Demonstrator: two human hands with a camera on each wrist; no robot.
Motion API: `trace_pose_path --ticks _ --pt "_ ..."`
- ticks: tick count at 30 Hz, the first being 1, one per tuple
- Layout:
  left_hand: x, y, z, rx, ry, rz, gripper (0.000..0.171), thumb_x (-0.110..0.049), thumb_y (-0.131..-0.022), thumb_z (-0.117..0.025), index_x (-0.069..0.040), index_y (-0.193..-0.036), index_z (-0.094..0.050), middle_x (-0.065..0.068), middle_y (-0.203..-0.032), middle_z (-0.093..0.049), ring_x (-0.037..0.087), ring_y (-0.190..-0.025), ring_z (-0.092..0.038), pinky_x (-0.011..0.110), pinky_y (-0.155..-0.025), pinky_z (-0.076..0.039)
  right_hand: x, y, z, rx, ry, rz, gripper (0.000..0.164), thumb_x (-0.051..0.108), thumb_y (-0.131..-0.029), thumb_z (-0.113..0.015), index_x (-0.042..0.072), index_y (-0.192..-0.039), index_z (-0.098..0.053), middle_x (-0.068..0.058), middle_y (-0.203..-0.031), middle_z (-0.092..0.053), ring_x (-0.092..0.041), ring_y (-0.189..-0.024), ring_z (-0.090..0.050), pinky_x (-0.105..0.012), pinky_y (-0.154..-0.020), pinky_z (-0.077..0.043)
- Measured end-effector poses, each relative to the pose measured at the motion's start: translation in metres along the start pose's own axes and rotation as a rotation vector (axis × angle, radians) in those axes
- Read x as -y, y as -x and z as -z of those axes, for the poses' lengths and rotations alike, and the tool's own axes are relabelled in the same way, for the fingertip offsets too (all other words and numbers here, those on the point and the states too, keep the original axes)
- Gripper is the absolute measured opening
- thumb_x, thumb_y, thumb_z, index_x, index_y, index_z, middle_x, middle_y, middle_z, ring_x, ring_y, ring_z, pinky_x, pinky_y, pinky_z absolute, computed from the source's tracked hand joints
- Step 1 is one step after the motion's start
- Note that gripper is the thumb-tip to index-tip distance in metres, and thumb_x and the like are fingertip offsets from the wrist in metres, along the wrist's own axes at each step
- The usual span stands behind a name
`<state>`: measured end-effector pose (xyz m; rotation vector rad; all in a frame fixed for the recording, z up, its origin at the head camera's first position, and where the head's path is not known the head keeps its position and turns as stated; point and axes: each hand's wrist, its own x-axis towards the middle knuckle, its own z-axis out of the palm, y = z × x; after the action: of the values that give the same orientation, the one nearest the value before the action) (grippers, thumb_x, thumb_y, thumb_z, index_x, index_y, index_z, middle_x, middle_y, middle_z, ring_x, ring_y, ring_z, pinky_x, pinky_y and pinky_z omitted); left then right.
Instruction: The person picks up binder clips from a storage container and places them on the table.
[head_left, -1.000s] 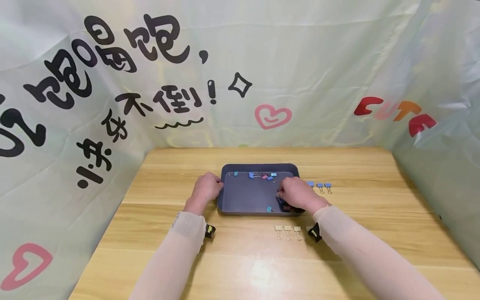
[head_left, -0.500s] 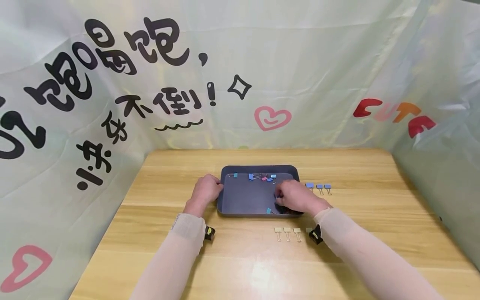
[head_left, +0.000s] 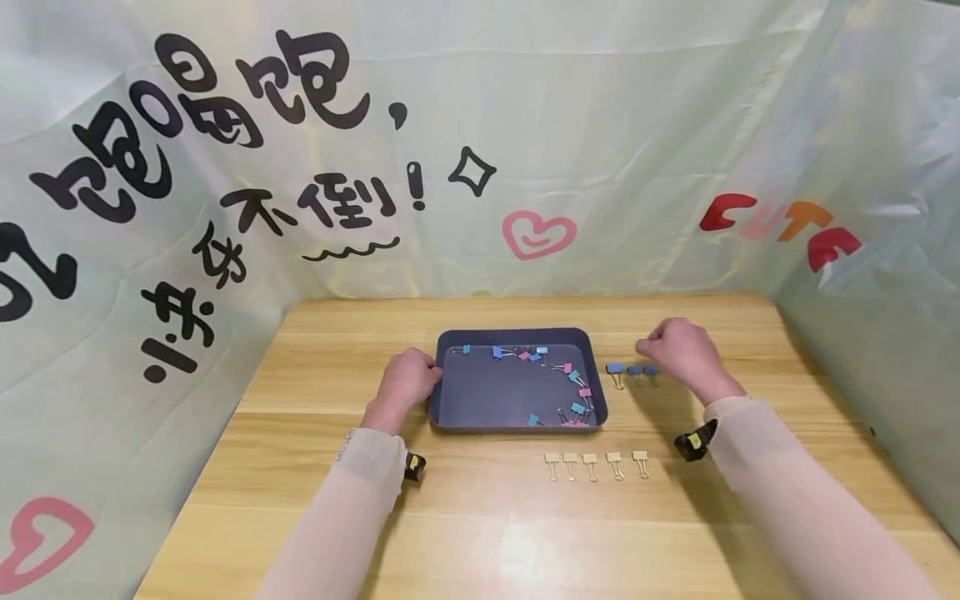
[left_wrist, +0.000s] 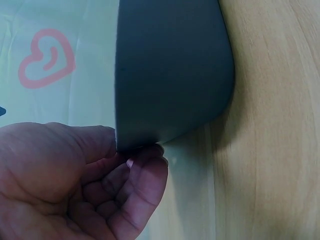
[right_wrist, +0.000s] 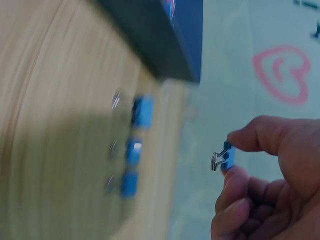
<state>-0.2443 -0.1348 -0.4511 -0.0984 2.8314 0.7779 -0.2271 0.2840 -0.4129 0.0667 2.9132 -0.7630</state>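
Note:
My left hand [head_left: 407, 382] pinches the left rim of a dark grey tray [head_left: 487, 396], thumb on one side and fingertips on the other in the left wrist view. Between right thumb and fingers, a blue binder clip [right_wrist: 230, 156] with silver wire handles is held in the air. That right hand [head_left: 686, 354] is above the table, right of the tray, near a row of three blue binder clips [head_left: 615, 368]. Inside the tray, pink, teal and blue binder clips [head_left: 577, 408] lie along the back and right walls and in the front right corner.
Several cream binder clips [head_left: 590, 458] form a row on the wooden table [head_left: 480, 508] in front of the tray. Pale fabric walls [head_left: 637, 167] with lettering and hearts enclose the back and both sides.
The right hand has lifted out of the tray's right side and moved right, carrying a blue binder clip, uncovering the clips there. The left hand stays on the rim.

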Motion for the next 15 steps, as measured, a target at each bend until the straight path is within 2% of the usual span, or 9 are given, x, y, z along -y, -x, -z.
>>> trace_pose_path --ticks 2,5,9,15 --pt "0.000 0.000 0.000 0.001 0.003 0.000 0.025 -0.023 -0.105 -0.062 -0.009 -0.102 -0.084 0.002 -0.080 -0.072 0.021 -0.077 -0.063 0.032 -0.067 -0.048 -0.016 0.000 0.004 0.038 -0.004 -0.056 0.040 0.032 -0.097 -0.058 0.016 -0.062 -0.045 0.005 -0.055 -0.037 -0.014 -0.051 -0.035 -0.034 -0.054 -0.038" --pt "0.000 -0.001 -0.001 0.005 0.004 -0.002 0.026 -0.022 -0.105 -0.062 -0.009 -0.100 -0.084 0.003 -0.079 -0.072 0.021 -0.076 -0.063 0.032 -0.066 -0.047 -0.035 -0.002 0.003 0.078 -0.001 -0.115 0.044 0.032 -0.097 -0.057 0.019 -0.058 -0.042 0.007 -0.052 -0.032 -0.013 -0.050 -0.032 -0.033 -0.053 -0.035" --pt "-0.001 -0.001 -0.001 -0.001 0.004 -0.007 0.026 -0.022 -0.105 -0.062 -0.009 -0.099 -0.083 0.003 -0.080 -0.073 0.021 -0.075 -0.063 0.032 -0.067 -0.047 -0.049 -0.004 -0.002 0.077 0.033 -0.146 0.042 0.032 -0.097 -0.059 0.016 -0.059 -0.050 0.006 -0.054 -0.038 -0.015 -0.053 -0.038 -0.033 -0.055 -0.036" --pt "0.000 -0.001 0.000 -0.001 -0.008 -0.009 0.026 -0.022 -0.106 -0.062 -0.009 -0.096 -0.083 0.003 -0.079 -0.072 0.021 -0.075 -0.063 0.031 -0.066 -0.047 -0.054 -0.007 -0.008 0.060 0.041 -0.156 0.038 0.032 -0.095 -0.062 0.012 -0.063 -0.058 0.002 -0.058 -0.046 -0.019 -0.058 -0.045 -0.035 -0.057 -0.038"
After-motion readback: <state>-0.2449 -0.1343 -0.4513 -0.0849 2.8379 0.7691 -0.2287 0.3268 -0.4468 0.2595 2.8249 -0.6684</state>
